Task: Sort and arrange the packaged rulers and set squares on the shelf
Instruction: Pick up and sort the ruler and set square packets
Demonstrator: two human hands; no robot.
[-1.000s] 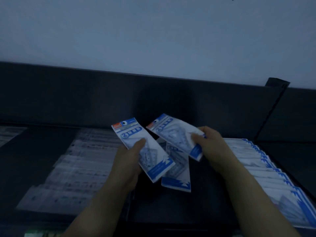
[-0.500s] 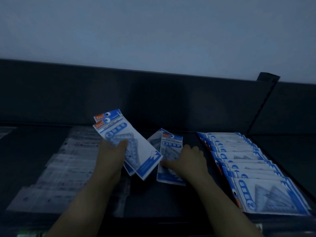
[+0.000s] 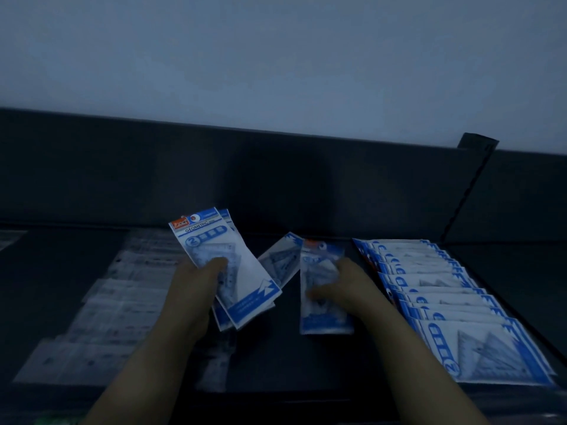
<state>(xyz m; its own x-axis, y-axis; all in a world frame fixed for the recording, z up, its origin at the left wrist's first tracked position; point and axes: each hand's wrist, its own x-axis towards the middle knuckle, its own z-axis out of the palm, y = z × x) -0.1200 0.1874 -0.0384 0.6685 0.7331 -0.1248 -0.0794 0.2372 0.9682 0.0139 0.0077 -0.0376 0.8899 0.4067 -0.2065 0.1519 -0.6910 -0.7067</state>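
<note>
My left hand [image 3: 196, 283] grips a small stack of blue-and-white set square packets [image 3: 214, 250], lifted and tilted to the left above the dark shelf [image 3: 276, 357]. My right hand [image 3: 346, 289] pinches another packet [image 3: 319, 317] that lies on the shelf, thumb on its face. Behind them one more packet [image 3: 280, 259] lies slanted on the shelf. To the right, a neat overlapping row of several set square packets [image 3: 460, 317] runs from back to front.
On the left, rows of clear packaged rulers [image 3: 116, 308] overlap on the shelf. A dark back panel [image 3: 276, 185] closes the shelf behind, and a slanted divider [image 3: 469, 191] stands at the right. A pale wall rises above.
My right hand put its packet down on the shelf and now pinches one lying there. The left hand's stack stayed raised, shifting slightly.
</note>
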